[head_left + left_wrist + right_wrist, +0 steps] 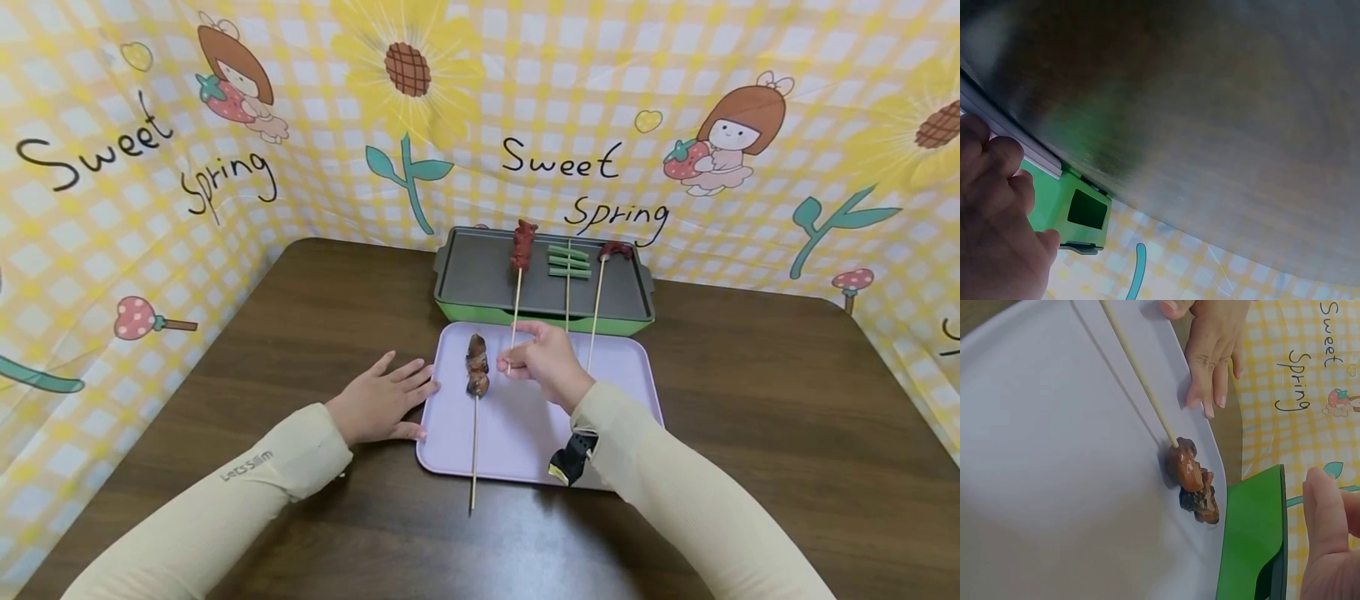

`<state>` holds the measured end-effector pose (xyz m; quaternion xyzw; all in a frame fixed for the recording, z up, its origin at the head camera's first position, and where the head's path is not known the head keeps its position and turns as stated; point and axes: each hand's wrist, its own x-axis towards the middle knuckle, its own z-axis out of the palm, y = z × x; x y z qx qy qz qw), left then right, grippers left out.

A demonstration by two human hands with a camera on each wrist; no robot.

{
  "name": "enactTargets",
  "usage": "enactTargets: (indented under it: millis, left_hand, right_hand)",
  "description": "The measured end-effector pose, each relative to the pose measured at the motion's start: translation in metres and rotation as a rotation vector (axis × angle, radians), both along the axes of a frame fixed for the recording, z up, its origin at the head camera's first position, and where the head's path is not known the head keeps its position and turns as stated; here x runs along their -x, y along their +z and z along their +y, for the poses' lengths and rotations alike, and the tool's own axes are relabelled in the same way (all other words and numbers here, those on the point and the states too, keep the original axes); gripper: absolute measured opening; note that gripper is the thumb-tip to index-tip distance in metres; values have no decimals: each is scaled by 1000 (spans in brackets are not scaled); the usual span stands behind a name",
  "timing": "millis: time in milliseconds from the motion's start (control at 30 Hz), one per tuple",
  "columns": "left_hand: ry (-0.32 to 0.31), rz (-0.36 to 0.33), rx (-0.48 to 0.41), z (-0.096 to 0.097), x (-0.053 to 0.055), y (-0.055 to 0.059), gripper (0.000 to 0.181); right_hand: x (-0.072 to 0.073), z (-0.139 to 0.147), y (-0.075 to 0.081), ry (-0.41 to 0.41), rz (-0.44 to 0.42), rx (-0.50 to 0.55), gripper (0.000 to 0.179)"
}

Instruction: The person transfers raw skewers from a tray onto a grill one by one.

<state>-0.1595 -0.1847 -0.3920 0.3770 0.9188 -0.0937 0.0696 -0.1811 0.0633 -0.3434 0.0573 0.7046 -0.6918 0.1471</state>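
Note:
My left hand (378, 404) lies with fingers spread at the left edge of the lilac tray (450, 450), fingertips touching its rim. Above the tray, my right hand (547, 362) pinches the lower stick of a red meat skewer (522, 246), whose meat end is over the grill pan (472, 283). On the tray's left side is a browned meat skewer (477, 367), its stick reaching past the near edge. The right wrist view shows this browned meat (1191, 478) up close, with the right fingers (1325, 515) at the right; the pinched stick cannot be seen there.
The green-sided grill pan stands behind the tray. A green vegetable skewer (568, 262) and a skewer with a dark red curled piece (617, 249) lie across it, sticks pointing toward me. Checked yellow cloth (525, 100) hangs behind the brown table (337, 292).

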Motion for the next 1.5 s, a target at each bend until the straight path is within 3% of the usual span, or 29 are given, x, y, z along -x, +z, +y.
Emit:
enactTargets:
  millis: [300, 1067, 1500]
  left_hand:
    - [-5, -7, 16, 6, 0, 0, 72]
    - [-7, -13, -19, -3, -1, -3, 71]
    - [2, -27, -8, -3, -1, 1, 72]
  right_hand:
    - [3, 6, -6, -24, -23, -17, 54]
    - [2, 0, -15, -28, -16, -15, 54]
    - [-1, -3, -20, -59, -12, -10, 51]
